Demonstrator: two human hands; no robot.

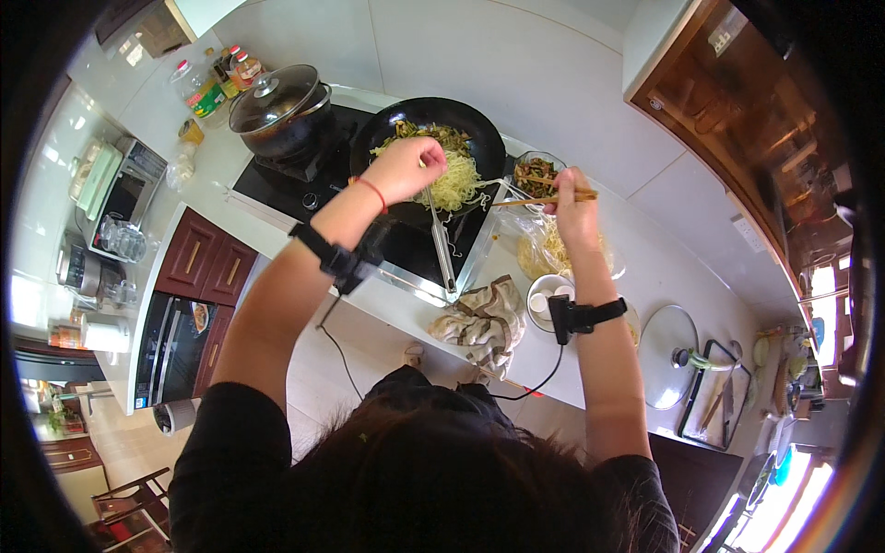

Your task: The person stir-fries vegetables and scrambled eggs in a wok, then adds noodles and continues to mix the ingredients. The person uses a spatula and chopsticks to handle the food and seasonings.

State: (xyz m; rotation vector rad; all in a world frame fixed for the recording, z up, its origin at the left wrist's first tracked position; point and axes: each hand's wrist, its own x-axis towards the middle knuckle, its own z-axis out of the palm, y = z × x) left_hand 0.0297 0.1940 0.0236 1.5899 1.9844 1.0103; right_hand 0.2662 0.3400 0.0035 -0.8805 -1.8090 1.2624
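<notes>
My left hand, a red string round its wrist, is above the black wok, fingertips drawn together; whether they pinch anything is unclear. In the wok, pale noodles lie beside a cooked chopped vegetable mix. A metal utensil's handle extends over the wok's near edge. My right hand grips wooden chopsticks, right of the wok. Some noodle strands trail over the wok's right rim towards the chopsticks. Behind them stands a glass bowl of chopped food; more noodles lie in a clear plastic bag.
A lidded pot stands on the cooktop, left of the wok. Nearer me are a crumpled cloth and a white bowl with eggs. A glass lid and a tray with a knife lie farther right.
</notes>
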